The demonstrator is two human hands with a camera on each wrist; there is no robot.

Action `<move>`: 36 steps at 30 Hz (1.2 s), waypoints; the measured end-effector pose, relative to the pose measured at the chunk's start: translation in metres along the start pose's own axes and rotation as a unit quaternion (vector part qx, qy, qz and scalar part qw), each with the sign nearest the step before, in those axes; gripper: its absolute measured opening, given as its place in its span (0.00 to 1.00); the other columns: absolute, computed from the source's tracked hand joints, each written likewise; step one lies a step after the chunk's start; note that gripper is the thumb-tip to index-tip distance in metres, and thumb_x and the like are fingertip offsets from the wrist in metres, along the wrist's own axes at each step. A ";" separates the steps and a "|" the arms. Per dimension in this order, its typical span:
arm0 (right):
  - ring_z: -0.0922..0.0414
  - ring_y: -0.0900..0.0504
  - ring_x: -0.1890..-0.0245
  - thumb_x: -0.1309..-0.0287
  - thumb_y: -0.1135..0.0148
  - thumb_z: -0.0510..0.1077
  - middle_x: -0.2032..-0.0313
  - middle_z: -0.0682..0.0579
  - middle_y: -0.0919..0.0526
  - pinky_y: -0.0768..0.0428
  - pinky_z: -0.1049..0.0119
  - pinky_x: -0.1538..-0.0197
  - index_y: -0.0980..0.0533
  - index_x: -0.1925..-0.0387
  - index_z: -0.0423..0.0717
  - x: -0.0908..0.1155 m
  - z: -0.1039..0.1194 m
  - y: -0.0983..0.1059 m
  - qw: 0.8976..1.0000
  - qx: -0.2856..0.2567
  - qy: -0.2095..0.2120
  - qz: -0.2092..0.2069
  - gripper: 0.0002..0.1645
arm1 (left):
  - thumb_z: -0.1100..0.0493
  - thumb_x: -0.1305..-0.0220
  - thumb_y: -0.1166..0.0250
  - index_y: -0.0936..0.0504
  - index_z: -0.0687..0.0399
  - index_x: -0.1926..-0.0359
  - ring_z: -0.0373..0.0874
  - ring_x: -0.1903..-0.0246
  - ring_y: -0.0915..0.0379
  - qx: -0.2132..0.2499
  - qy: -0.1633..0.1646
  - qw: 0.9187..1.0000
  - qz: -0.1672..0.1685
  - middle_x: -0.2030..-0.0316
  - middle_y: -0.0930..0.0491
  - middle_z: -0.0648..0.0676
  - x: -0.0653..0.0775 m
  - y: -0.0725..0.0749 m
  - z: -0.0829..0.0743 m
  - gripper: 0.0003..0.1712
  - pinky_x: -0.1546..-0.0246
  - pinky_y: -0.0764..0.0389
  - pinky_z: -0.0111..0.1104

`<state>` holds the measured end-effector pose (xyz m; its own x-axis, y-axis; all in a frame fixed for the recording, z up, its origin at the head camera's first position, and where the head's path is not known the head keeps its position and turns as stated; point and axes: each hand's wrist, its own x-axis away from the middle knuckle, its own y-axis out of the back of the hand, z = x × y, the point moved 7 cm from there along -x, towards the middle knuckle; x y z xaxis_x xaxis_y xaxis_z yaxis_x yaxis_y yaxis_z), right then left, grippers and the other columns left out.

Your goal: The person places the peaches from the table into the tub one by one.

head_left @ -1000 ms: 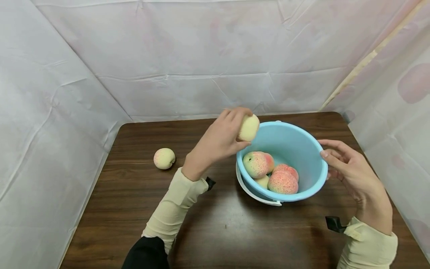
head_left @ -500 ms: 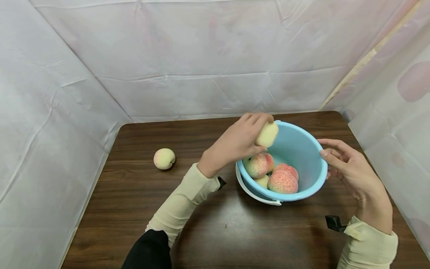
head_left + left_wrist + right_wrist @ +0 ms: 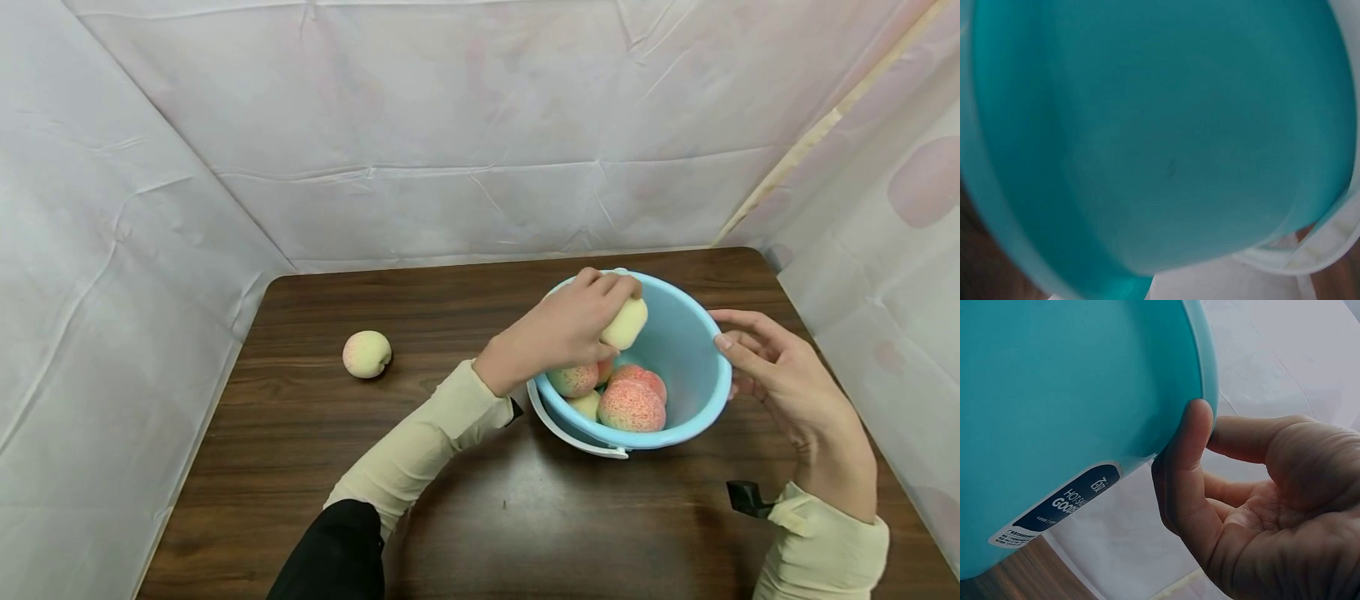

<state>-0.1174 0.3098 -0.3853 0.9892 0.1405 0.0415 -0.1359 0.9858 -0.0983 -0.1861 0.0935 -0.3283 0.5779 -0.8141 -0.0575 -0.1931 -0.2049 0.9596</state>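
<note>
My left hand [image 3: 566, 329] grips a pale yellow peach [image 3: 627, 323] inside the mouth of a light blue bucket [image 3: 688, 358]. Below that hand, several speckled pink and yellow peaches [image 3: 632, 404] lie in the bucket, partly covered by it. On the opposite side my right hand [image 3: 791, 387] pinches the bucket's rim between thumb and fingers. The right wrist view shows this pinch close up, above a dark label [image 3: 1066, 497] on the bucket's outer wall. The left wrist view is filled by the bucket wall [image 3: 1179, 137]; the left hand is out of sight there.
A single pale peach [image 3: 367, 354] lies on the dark wooden table [image 3: 300, 467] at the left. The bucket's white handle [image 3: 570, 442] hangs down its near side. White sheeting [image 3: 450, 125] walls in the table at the back and both sides.
My left hand has carried the pale peach right and nearer to me, from the bucket's left rim to over its inside. The right hand and bucket have stayed put.
</note>
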 end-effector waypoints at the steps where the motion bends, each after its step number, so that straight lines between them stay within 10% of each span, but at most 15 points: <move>1: 0.57 0.13 0.76 0.25 0.45 0.32 0.62 0.52 0.11 0.16 0.64 0.75 0.29 0.32 0.47 0.000 0.000 0.000 1.000 0.000 0.000 0.000 0.24 | 0.49 0.38 0.24 0.33 0.48 0.33 0.49 0.36 0.34 -0.008 -0.001 1.000 0.010 0.35 0.26 0.50 -0.001 -0.004 -0.001 0.38 0.39 0.25 0.34; 19: 0.56 0.12 0.73 0.25 0.46 0.32 0.60 0.52 0.10 0.16 0.64 0.74 0.29 0.32 0.47 -0.001 0.001 0.000 1.000 0.007 0.002 0.002 0.24 | 0.46 0.29 0.32 0.27 0.44 0.32 0.44 0.42 0.32 -0.049 -0.024 0.994 0.090 0.38 0.27 0.49 -0.009 -0.035 -0.014 0.29 0.46 0.23 0.31; 36: 0.57 0.13 0.74 0.25 0.46 0.32 0.61 0.52 0.10 0.17 0.64 0.75 0.28 0.32 0.47 -0.005 -0.001 0.001 1.000 0.004 0.001 -0.002 0.24 | 0.52 0.23 0.39 0.22 0.42 0.34 0.43 0.42 0.30 -0.062 -0.033 0.995 0.076 0.36 0.25 0.48 -0.008 -0.032 -0.015 0.20 0.45 0.23 0.31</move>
<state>-0.1227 0.3099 -0.3861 0.9898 0.1372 0.0388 -0.1333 0.9870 -0.0900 -0.1727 0.1151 -0.3548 0.4954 -0.8653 0.0764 -0.1726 -0.0118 0.9849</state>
